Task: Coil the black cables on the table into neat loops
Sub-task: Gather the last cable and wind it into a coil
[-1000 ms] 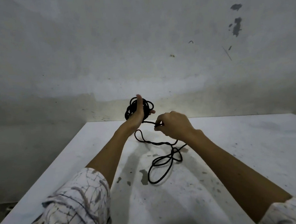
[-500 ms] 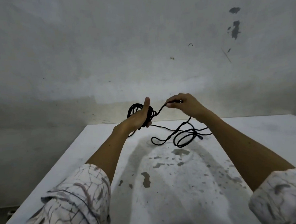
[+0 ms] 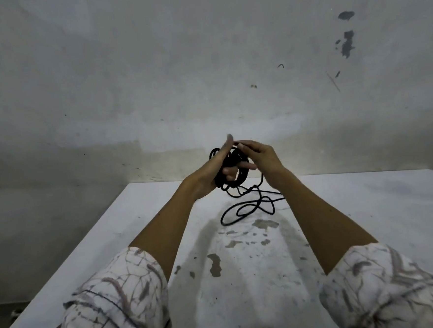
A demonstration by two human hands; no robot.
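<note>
A black cable is partly wound into a coil [image 3: 241,173] held up above the far end of the white table [image 3: 367,217]. My left hand [image 3: 208,174] holds the coil, with its fingers through the loops and its thumb pointing up. My right hand [image 3: 259,157] pinches the cable at the top of the coil, right beside the left thumb. The loose tail [image 3: 249,207] hangs from the coil and lies in a few slack loops on the table below both hands.
The table is worn, with grey patches [image 3: 215,265] of chipped paint down its middle. A stained grey wall [image 3: 204,75] stands right behind the far edge. The left table edge [image 3: 70,256] drops to a darker floor.
My right hand has come back left from its raised position and laid a new turn of cable onto the coil. The loose tail on the table has shortened and shifted.
</note>
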